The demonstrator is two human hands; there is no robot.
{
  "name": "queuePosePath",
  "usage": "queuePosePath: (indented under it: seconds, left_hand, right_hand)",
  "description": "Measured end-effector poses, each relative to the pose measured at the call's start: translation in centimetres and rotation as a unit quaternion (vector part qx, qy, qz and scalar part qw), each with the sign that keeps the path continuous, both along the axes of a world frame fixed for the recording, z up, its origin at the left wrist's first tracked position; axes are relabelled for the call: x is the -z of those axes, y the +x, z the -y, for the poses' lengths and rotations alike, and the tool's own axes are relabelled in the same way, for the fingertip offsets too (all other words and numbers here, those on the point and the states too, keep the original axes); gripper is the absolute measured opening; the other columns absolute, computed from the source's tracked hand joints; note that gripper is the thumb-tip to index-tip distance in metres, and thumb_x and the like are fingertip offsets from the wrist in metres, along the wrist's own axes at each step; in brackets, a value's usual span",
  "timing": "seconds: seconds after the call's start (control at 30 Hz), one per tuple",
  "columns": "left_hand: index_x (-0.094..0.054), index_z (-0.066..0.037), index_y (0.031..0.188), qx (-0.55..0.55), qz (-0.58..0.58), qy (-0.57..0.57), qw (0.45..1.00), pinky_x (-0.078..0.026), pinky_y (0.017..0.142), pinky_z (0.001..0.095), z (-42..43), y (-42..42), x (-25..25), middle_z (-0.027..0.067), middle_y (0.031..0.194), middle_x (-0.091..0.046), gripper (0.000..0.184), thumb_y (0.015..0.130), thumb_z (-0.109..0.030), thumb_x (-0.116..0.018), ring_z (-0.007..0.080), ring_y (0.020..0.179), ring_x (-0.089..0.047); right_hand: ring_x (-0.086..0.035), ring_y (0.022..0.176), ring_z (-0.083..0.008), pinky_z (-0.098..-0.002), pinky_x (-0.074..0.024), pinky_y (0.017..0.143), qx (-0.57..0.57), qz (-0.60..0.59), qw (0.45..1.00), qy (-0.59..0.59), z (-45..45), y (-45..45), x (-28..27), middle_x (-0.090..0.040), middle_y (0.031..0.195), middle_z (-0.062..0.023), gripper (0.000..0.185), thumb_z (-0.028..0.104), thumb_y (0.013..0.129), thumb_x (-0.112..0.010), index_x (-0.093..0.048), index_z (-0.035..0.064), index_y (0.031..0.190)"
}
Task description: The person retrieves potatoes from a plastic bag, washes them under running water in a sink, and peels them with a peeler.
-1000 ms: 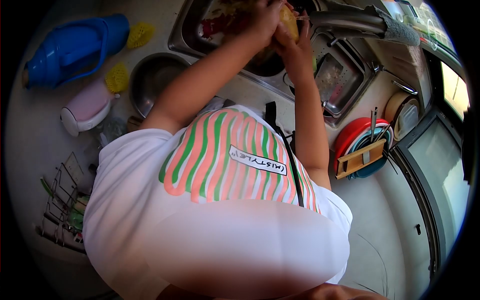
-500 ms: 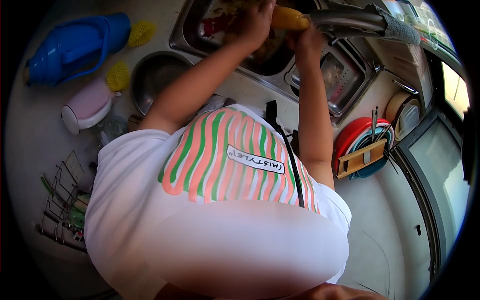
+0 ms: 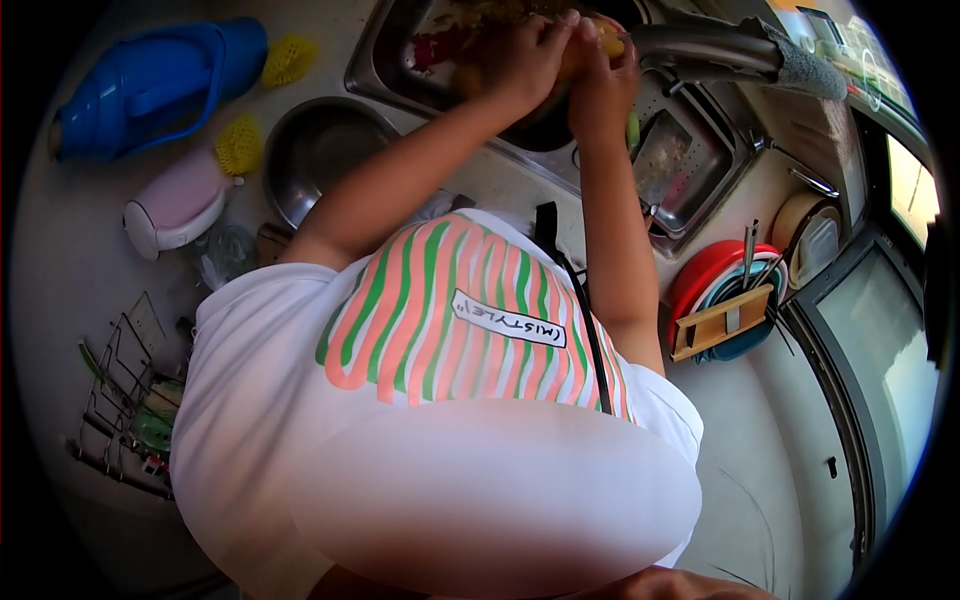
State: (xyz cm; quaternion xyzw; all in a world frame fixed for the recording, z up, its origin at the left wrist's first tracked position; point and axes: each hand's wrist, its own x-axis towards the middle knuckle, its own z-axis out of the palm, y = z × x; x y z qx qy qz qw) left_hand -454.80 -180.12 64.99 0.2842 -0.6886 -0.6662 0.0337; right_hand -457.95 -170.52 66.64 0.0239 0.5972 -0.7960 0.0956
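Curling my right hand [image 3: 603, 88] round a rounded yellow item [image 3: 609, 40], mostly hidden, left hand [image 3: 530, 62] bent close, its grip unclear.

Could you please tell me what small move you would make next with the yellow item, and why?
I would probably rotate the yellow item slightly beside the end of the tap, over the sink: the left hand and right hand cover much of its surface, so turning it could expose another side. Whether water is running is unclear.
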Motion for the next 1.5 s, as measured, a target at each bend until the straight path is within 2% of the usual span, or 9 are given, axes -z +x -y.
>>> queuePosePath:
  seconds: [0.3, 0.47, 0.6, 0.7, 1.0, 1.2, 1.3, 1.4, 1.5]
  left_hand:
    - [-0.062, -0.005, 0.111, 0.001, -0.199, 0.060, 0.978, -0.045, 0.089, 0.0265, -1.7, 0.1, 0.7, 0.0033, 0.102, -0.064, 0.045, 0.096, -0.047, -0.058, 0.0110, 0.099, -0.058]
    - [-0.061, -0.004, 0.115, 0.026, -0.033, 0.109, 0.993, -0.044, 0.092, 0.0284, 0.4, 0.9, 0.6, 0.0063, 0.114, -0.062, 0.049, 0.099, -0.050, -0.049, 0.0130, 0.103, -0.057]
    - [-0.061, -0.005, 0.116, -0.011, -0.041, 0.013, 0.999, -0.044, 0.092, 0.0312, 0.1, 1.0, 3.2, 0.0082, 0.114, -0.062, 0.050, 0.101, -0.046, -0.038, 0.0160, 0.104, -0.058]
    - [-0.061, -0.005, 0.119, -0.080, 0.005, 0.186, 0.979, -0.045, 0.093, 0.0323, -0.1, 0.4, 4.3, 0.0098, 0.116, -0.062, 0.049, 0.102, -0.041, -0.032, 0.0175, 0.106, -0.059]
    - [-0.062, -0.004, 0.116, -0.070, -0.009, 0.188, 0.980, -0.046, 0.092, 0.0314, -1.0, -0.7, 2.2, 0.0100, 0.113, -0.066, 0.047, 0.101, -0.035, -0.031, 0.0192, 0.104, -0.062]
    - [-0.066, -0.006, 0.113, -0.006, -0.099, 0.163, 0.982, -0.046, 0.093, 0.0317, -1.0, -1.4, 2.5, 0.0104, 0.108, -0.067, 0.048, 0.101, -0.035, -0.030, 0.0186, 0.103, -0.063]
    - [-0.065, -0.005, 0.115, -0.089, 0.044, 0.210, 0.973, -0.044, 0.097, 0.0341, -1.0, -1.7, 3.0, 0.0104, 0.106, -0.069, 0.051, 0.102, -0.042, -0.031, 0.0177, 0.106, -0.062]
    - [-0.062, -0.006, 0.123, 0.014, 0.079, 0.426, 0.901, -0.048, 0.095, 0.0370, 0.1, -2.3, 0.5, 0.0099, 0.117, -0.067, 0.071, 0.095, -0.067, -0.041, 0.0258, 0.106, -0.063]
    - [-0.064, -0.012, 0.121, 0.073, 0.021, 0.445, 0.892, -0.053, 0.070, 0.0289, 0.2, -1.8, 0.8, 0.0033, 0.104, -0.067, 0.059, 0.096, -0.062, -0.046, 0.0153, 0.087, -0.065]
  right_hand:
    - [-0.065, 0.088, -0.0204, -0.0306, -0.0506, 0.083, 0.048, 0.107, 0.988, -0.102, 0.3, -1.5, 0.2, -0.069, 0.101, -0.0116, 0.028, 0.023, 0.100, -0.048, -0.064, -0.0006, 0.103]
    - [-0.051, 0.126, -0.0232, -0.0345, -0.0357, 0.109, -0.106, 0.097, 0.969, -0.200, 0.0, -0.3, -1.5, -0.055, 0.135, -0.0129, 0.044, 0.029, 0.100, -0.045, -0.051, -0.0001, 0.132]
    - [-0.060, 0.109, -0.0225, -0.0317, -0.0431, 0.101, -0.049, 0.126, 0.964, -0.231, 0.2, 0.3, -1.8, -0.065, 0.121, -0.0152, 0.030, 0.015, 0.095, -0.044, -0.061, -0.0028, 0.113]
    - [-0.056, 0.117, -0.0214, -0.0318, -0.0400, 0.105, -0.092, 0.057, 0.976, -0.190, 0.0, 0.6, -1.1, -0.061, 0.129, -0.0149, 0.033, 0.011, 0.092, -0.044, -0.058, -0.0034, 0.118]
    - [-0.058, 0.114, -0.0230, -0.0330, -0.0409, 0.104, -0.041, 0.006, 0.980, -0.196, -0.1, 0.7, -0.6, -0.064, 0.123, -0.0193, 0.018, 0.003, 0.090, -0.049, -0.057, -0.0014, 0.106]
    - [-0.056, 0.118, -0.0228, -0.0351, -0.0444, 0.101, -0.002, 0.093, 0.973, -0.209, -1.0, -0.2, 2.5, -0.062, 0.123, -0.0155, 0.024, 0.007, 0.093, -0.054, -0.057, 0.0016, 0.117]
    - [-0.056, 0.119, -0.0225, -0.0340, -0.0410, 0.105, -0.087, 0.111, 0.974, -0.178, -1.0, -0.8, -1.2, -0.061, 0.127, -0.0110, 0.038, 0.026, 0.103, -0.040, -0.056, 0.0006, 0.126]
    - [-0.057, 0.113, -0.0193, -0.0311, -0.0423, 0.100, -0.070, 0.000, 0.997, -0.016, -0.2, -0.5, -2.1, -0.063, 0.118, -0.0089, 0.035, 0.027, 0.103, -0.045, -0.059, -0.0002, 0.120]
    - [-0.053, 0.121, -0.0228, -0.0354, -0.0504, 0.094, -0.100, 0.096, 0.990, -0.008, -2.2, -0.9, -1.4, -0.055, 0.133, -0.0124, 0.049, 0.007, 0.093, -0.058, -0.046, 0.0081, 0.140]
